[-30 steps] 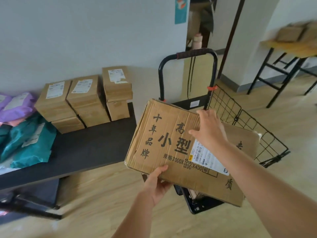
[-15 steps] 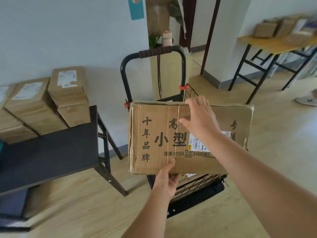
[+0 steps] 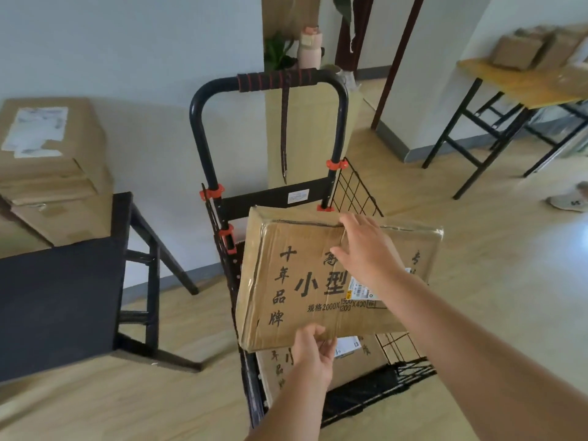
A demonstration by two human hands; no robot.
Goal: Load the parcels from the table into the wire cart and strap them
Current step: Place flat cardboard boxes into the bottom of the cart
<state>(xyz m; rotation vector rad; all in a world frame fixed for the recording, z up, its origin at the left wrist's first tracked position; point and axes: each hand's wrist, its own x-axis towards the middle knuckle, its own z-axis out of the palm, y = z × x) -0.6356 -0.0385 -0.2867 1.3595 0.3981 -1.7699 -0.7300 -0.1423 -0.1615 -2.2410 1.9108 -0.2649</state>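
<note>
Colours logged.
Cardboard parcel (image 3: 286, 281) brown, black characters; wire cart (image 3: 356, 192) black, orange clips (image 3: 211, 191); handle grip (image 3: 276, 80) at 12 o'clock black, red-ringed; table (image 3: 57, 307) at 9 o'clock black.

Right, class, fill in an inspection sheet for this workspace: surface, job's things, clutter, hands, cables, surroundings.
Surface: black table, brown parcels stacked at its back.
Job's things: carton held above the wire cart; second carton already inside.
Clutter: shoe on the floor, far right.
Hands: left hand grips the carton's near edge; right hand lies on its face, reaching the far edge.
Cables: strap hangs from the cart handle.
Surroundings: wooden floor, pale wall, second table with boxes.
</note>
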